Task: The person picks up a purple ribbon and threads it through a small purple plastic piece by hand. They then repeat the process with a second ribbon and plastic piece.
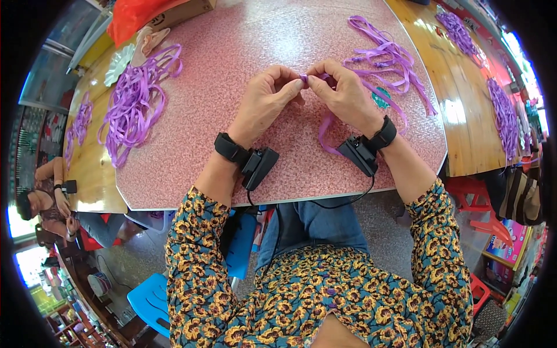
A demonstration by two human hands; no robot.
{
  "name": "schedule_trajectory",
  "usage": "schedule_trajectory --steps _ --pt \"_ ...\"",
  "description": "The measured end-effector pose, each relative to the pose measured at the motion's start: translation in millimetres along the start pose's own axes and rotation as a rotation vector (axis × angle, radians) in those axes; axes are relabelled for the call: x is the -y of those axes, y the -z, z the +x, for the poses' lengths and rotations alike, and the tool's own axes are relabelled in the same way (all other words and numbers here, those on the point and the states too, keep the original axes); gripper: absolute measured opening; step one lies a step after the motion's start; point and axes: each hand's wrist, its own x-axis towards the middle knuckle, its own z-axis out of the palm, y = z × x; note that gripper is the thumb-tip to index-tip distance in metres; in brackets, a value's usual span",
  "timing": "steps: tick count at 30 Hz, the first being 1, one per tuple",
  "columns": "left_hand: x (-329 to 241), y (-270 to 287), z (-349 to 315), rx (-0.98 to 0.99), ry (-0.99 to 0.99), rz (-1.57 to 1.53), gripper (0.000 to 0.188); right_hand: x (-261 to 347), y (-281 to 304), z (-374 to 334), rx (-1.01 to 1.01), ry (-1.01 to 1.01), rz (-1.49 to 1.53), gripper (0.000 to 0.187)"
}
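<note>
Above the pink speckled table (203, 122), my left hand (268, 100) and my right hand (343, 95) meet fingertip to fingertip. Between them, both pinch a short bit of purple ribbon (326, 134), whose loose length hangs down beside my right wrist and loops off to the right. Most of the pinched part is hidden by my thumbs and fingers. To the far right lies a loose bunch of purple ribbons (387, 61), some with small knots. A larger tangled heap of purple ribbons (134, 104) rests at the table's left side.
A red plastic bag (132, 17) and a cardboard box (181, 13) stand at the far left, near a pleated whitish piece (119, 65). Wooden tables (429, 64) flank mine, with more ribbon bundles (503, 119). At the left another person (55, 197) sits. A blue stool (152, 298) stands below.
</note>
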Motion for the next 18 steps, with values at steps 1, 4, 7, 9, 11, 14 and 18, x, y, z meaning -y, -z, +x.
schedule_trajectory --steps 1,4,7,9,11,14,18 --pt "-0.5 0.7 -0.8 0.002 -0.001 -0.003 0.015 2.6 -0.8 -0.2 0.017 -0.021 -0.009 0.019" --pt "-2.0 -3.0 -0.1 0.005 0.0 -0.028 0.015 -1.7 2.6 0.0 0.009 0.017 0.012 0.02" --pt "-0.6 -0.6 -1.1 -0.008 -0.005 -0.05 0.015 9.5 7.8 -0.4 0.059 -0.055 -0.033 0.02" --pt "-1.1 -1.7 0.0 -0.006 -0.016 -0.062 0.015 11.5 10.8 -0.8 0.077 -0.066 -0.047 0.02" --pt "-1.6 -2.2 -0.7 -0.007 -0.019 -0.035 0.014 11.6 10.8 -1.4 0.097 -0.077 -0.059 0.019" --pt "-0.2 -1.9 -0.3 -0.008 -0.035 -0.057 0.014 10.1 6.9 -1.6 0.052 -0.086 0.053 0.02" --pt "1.3 -1.2 -0.2 -0.014 -0.051 -0.037 0.014 6.7 4.9 -0.5 0.039 -0.054 0.067 0.019"
